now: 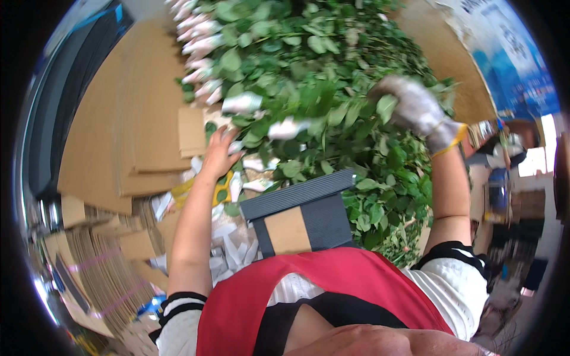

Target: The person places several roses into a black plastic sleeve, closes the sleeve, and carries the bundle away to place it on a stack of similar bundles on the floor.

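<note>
Long leafy green stems (320, 66), apparently roses, lie heaped before me, their flower heads at the left wrapped in pale printed sleeves (202, 44). My left hand (221, 149) is bare; its fingers are spread over a wrapped flower head by the pile's left edge, and whether it grips is unclear. A work glove with a yellow cuff covers my right hand (403, 104), blurred among the stems at the right; its fingers appear curled around a stem, though leaves hide the hold. Another wrapped flower head (287, 129) lies between the hands. Yellow-handled scissors (227, 187) rest below my left hand.
Near my body stands a dark corrugated stand (303, 207) with a tan patch. Large cardboard sheets (133, 107) lie at the left, above bundled flat cardboard (107, 262). White paper pieces (231, 249) are scattered beside the stand. Another person (503, 151) is at the far right.
</note>
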### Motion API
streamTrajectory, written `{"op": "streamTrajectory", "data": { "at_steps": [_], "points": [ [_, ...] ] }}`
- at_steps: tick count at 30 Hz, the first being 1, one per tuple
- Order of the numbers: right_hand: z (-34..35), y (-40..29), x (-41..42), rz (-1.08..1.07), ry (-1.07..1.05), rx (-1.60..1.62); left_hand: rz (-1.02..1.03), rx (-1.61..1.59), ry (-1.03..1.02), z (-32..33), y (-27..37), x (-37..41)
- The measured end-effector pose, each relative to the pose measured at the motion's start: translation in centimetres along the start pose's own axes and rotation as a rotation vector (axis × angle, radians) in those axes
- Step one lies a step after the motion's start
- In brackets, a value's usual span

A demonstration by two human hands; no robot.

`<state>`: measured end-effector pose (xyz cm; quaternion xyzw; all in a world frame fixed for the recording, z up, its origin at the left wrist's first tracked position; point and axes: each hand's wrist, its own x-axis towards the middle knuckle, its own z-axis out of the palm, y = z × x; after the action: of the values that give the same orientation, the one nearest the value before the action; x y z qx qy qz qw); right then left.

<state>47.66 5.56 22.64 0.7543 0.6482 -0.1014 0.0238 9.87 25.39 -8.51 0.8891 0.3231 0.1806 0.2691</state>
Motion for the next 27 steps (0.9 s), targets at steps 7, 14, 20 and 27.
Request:
{"op": "streamTrajectory", "data": {
  "at_steps": [7,14,20,27],
  "points": [
    [14.3,-2.7,-2.8,-0.152,-0.438,-0.234,0.071,-0.062,-0.221,-4.0,-0.7,4.8],
    [-1.6,-1.8,-2.8,0.081,0.013,-0.170,-0.762,-1.124,-0.598,-17.5,-1.5,12.6],
    [5.1,-3.1,0.7,0.165,-0.316,-0.005,-0.786,-1.406,-0.562,-16.2,-2.8,12.1],
    [15.6,-2.3,1.1,-0.142,-0.534,-0.016,-0.548,-1.627,-0.374,-14.8,-3.2,7.5]
  ]
}}
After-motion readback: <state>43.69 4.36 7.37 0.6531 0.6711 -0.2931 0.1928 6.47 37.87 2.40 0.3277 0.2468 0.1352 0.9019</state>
